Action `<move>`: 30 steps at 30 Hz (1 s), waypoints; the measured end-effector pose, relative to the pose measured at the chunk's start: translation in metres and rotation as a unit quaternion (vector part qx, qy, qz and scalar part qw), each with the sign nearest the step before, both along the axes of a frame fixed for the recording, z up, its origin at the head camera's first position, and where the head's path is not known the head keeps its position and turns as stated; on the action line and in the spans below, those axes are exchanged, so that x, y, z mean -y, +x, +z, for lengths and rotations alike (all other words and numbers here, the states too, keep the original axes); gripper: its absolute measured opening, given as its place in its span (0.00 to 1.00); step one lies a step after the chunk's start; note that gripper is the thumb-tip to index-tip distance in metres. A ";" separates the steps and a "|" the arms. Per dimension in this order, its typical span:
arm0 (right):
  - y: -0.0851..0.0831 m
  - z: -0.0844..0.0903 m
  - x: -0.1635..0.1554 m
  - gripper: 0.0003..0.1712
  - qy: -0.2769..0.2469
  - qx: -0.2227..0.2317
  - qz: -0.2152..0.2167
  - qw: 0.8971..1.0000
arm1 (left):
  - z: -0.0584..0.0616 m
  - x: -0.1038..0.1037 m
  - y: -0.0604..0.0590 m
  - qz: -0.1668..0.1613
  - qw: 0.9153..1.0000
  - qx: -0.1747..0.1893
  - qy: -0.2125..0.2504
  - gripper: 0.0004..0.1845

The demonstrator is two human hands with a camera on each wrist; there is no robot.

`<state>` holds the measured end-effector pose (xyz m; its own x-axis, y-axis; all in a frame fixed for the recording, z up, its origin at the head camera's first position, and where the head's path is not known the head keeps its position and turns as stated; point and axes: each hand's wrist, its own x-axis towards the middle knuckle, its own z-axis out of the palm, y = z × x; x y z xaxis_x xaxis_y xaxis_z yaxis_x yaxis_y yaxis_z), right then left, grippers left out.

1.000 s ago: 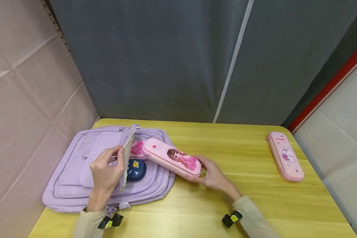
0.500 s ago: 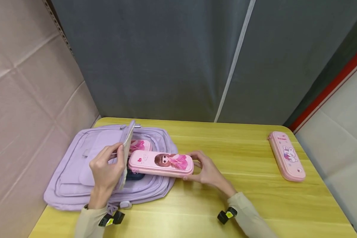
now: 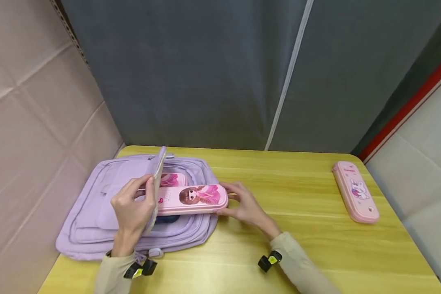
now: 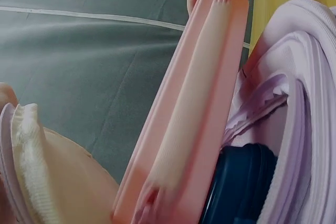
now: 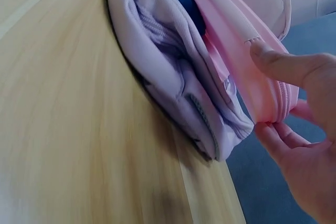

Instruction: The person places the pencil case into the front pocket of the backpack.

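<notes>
A yellow, wood-grain tabletop (image 3: 297, 228) with rounded corners carries two things directly. A flat lilac fabric backpack (image 3: 92, 220) lies on its left part, reaching close to the left and far edges, with its front flap lifted open. A long pink zipped pencil case printed with a white rabbit (image 3: 355, 191) lies well apart from it, beside the right edge, near the far right corner.
</notes>
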<state>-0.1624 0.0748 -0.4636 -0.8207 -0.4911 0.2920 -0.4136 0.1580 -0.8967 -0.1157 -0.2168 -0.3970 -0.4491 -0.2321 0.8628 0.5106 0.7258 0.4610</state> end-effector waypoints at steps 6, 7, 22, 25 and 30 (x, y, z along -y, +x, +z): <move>0.001 -0.001 0.015 0.40 -0.062 0.031 0.049 0.996 | 0.000 -0.003 0.000 -0.003 1.000 -0.006 0.006 0.05; 0.001 -0.001 0.018 0.40 -0.067 0.031 0.057 0.996 | 0.000 -0.003 0.000 -0.003 1.000 -0.008 0.006 0.05; 0.013 -0.004 0.060 0.28 -0.088 0.053 0.029 0.994 | 0.003 -0.007 -0.001 -0.011 1.000 -0.011 0.020 0.05; 0.015 -0.003 0.068 0.27 -0.092 0.046 0.024 0.994 | 0.003 -0.007 -0.001 -0.017 1.000 -0.013 0.021 0.05; 0.018 -0.003 0.081 0.24 -0.099 0.030 0.015 0.995 | 0.004 -0.009 -0.001 -0.018 0.999 -0.020 0.018 0.05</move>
